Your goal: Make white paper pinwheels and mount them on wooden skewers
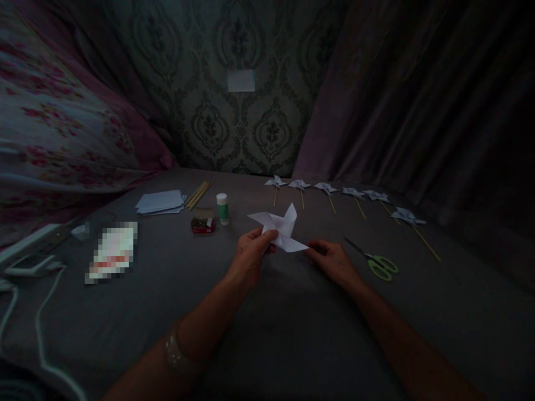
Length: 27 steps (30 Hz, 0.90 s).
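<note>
A white paper pinwheel (286,227) with pointed blades is held up above the grey cloth surface. My left hand (253,249) grips it, the thumb pressed near its centre. At the tip of its lower right blade, my right hand (328,259) has its thumb and fingers closed on the paper. No stick shows on this pinwheel. Green-handled scissors (381,267) lie just right of my right hand. A glue stick (223,209) stands upright beyond my left hand, beside an open red box (203,225) of small metal pieces.
Several finished pinwheels on sticks (326,189) lie in a row at the back right. A stack of white paper (161,201) and several wooden sticks (198,195) lie at the back left. A power strip (29,245) with white cables and a blurred packet (112,250) are on the left.
</note>
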Each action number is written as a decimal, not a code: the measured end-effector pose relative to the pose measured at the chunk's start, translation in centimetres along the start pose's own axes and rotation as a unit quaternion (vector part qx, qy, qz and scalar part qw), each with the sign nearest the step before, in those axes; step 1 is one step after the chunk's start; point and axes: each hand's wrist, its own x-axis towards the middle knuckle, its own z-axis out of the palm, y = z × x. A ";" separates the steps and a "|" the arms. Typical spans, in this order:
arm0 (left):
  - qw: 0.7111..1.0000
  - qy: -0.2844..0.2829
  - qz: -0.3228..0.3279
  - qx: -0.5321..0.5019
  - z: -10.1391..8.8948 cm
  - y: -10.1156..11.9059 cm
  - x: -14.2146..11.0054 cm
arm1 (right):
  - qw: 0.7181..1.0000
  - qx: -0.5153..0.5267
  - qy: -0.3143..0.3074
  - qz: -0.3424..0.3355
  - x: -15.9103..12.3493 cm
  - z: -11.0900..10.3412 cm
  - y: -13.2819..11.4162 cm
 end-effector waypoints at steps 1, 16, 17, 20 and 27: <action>1.000 0.000 0.000 0.001 0.0 0.0 0.0 | 1.000 0.010 -0.004 0.013 -0.1 -0.1 -0.3; 1.000 0.000 0.007 0.007 0.2 0.2 -0.1 | 0.997 -0.065 -0.009 -0.042 -0.3 -0.3 0.3; 1.000 0.000 0.007 0.007 0.2 0.2 -0.1 | 0.997 -0.065 -0.005 -0.037 -0.3 -0.3 0.3; 1.000 0.000 0.005 0.004 0.1 0.2 0.0 | 0.999 -0.039 0.000 -0.026 -0.3 -0.5 -0.1; 1.000 0.022 -0.004 0.001 0.1 0.3 0.2 | 0.994 0.105 -0.002 0.034 -0.3 -0.5 -0.7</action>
